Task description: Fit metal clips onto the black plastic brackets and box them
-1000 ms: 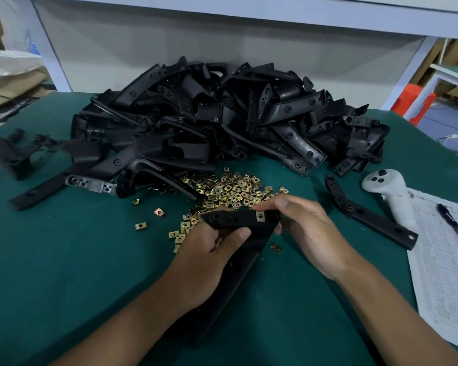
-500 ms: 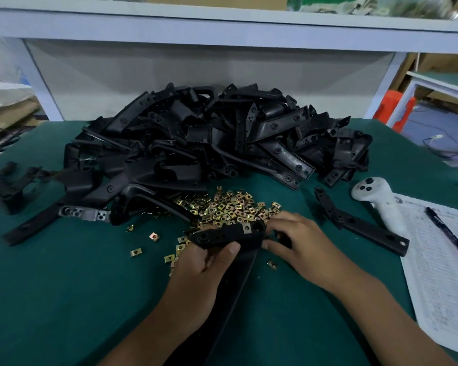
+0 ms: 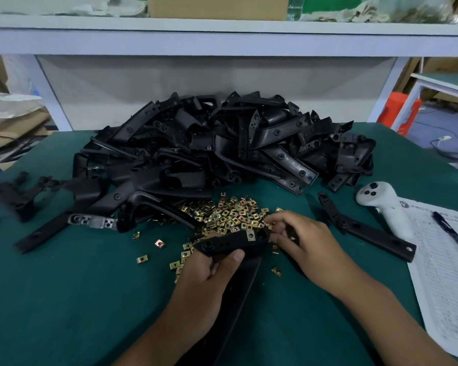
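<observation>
My left hand [image 3: 209,276] grips a long black plastic bracket [image 3: 230,243] by its upper end, thumb across its front. One brass-coloured metal clip [image 3: 250,235] sits on that end. My right hand [image 3: 304,244] is just right of the bracket, its curled fingertips down among the scattered metal clips [image 3: 233,215]. I cannot see whether it pinches one. A big heap of black brackets [image 3: 222,146] lies behind the clips.
A lone bracket [image 3: 365,228] lies to the right, beside a white controller [image 3: 384,204], a printed sheet [image 3: 444,262] and a pen [image 3: 452,233]. More black parts [image 3: 19,194] sit at the far left on the green table [image 3: 64,299]. A white shelf frame [image 3: 222,40] spans the back.
My right hand has left the bracket's end and reached up into the clip pile. The head camera has tilted up, so the shelf shows. My left hand still holds the bracket.
</observation>
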The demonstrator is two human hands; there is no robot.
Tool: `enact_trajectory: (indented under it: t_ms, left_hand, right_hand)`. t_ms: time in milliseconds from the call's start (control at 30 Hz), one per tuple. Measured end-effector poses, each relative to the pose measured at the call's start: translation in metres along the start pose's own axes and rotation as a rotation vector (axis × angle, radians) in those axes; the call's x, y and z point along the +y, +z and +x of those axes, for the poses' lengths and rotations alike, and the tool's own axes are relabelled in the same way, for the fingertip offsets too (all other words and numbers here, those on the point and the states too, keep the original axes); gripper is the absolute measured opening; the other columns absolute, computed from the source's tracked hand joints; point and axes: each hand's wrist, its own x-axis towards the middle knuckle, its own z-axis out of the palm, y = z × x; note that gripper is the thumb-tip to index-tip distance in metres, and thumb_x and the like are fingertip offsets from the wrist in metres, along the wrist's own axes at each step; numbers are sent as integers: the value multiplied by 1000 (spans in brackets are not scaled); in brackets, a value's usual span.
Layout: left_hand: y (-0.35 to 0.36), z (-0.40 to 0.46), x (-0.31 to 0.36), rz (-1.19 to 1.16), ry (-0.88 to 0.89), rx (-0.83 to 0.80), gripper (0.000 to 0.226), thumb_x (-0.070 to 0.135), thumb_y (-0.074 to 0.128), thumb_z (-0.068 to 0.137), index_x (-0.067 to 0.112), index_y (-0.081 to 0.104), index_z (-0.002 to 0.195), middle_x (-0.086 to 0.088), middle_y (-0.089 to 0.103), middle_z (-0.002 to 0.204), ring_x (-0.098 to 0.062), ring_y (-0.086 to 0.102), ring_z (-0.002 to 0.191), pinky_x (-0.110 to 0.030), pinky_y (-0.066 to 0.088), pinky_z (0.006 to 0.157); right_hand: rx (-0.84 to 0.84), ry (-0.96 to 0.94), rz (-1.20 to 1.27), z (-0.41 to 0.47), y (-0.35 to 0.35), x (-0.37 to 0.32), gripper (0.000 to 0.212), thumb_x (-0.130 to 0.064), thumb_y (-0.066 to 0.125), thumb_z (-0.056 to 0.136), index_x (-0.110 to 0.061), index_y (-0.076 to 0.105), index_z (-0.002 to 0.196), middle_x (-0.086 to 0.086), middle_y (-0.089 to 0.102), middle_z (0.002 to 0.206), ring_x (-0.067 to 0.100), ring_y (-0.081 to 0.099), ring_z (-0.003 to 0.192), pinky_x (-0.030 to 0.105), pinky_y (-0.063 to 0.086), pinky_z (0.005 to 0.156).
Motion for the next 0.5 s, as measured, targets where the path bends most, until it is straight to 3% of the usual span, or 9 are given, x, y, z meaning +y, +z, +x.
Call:
enact_trajectory:
  t_ms: [100, 200, 333, 433, 500]
  left_hand:
    - [0, -1, 2, 1, -10, -13, 25, 61, 60, 90, 52, 69, 112, -7, 76, 101, -15, 70, 88, -18, 46, 81]
    - [0, -2, 6, 5, -6, -39, 19, 50, 60, 94, 49, 69, 111, 19, 75, 88, 6, 68, 83, -5, 45, 71]
    - [0, -3, 7, 19, -13, -53, 18, 49, 59, 95, 49, 68, 110, 13, 76, 101, -3, 69, 97, -16, 51, 81]
    - [1, -4, 8, 21, -12, -62, 19, 47, 58, 91, 50, 67, 108, 22, 74, 88, 6, 67, 84, -7, 45, 70]
    - [1, -4, 10, 12, -16, -65, 20, 48, 58, 91, 51, 66, 109, 20, 75, 93, 5, 68, 90, -6, 44, 73]
  right_hand:
    - [102, 28, 37, 2, 1, -2, 16, -25, 67, 95, -33, 68, 109, -14, 61, 89, 7, 60, 92, 13, 43, 74]
    - [95, 180, 355, 3, 1, -8, 15, -27, 63, 98, -41, 68, 98, -16, 66, 90, 1, 62, 83, 11, 45, 74]
    - [27, 261, 670, 4, -3, -15, 15, -23, 55, 102, -26, 68, 96, -6, 71, 89, 8, 63, 76, 21, 51, 70]
    - [34, 273, 877, 5, -1, -18, 16, -13, 50, 103, -12, 63, 93, 1, 61, 80, 12, 54, 70, 27, 46, 63]
    - [34, 282, 950, 6, 0, -18, 17, -10, 47, 104, -11, 59, 92, -2, 51, 73, 10, 43, 66, 26, 43, 60]
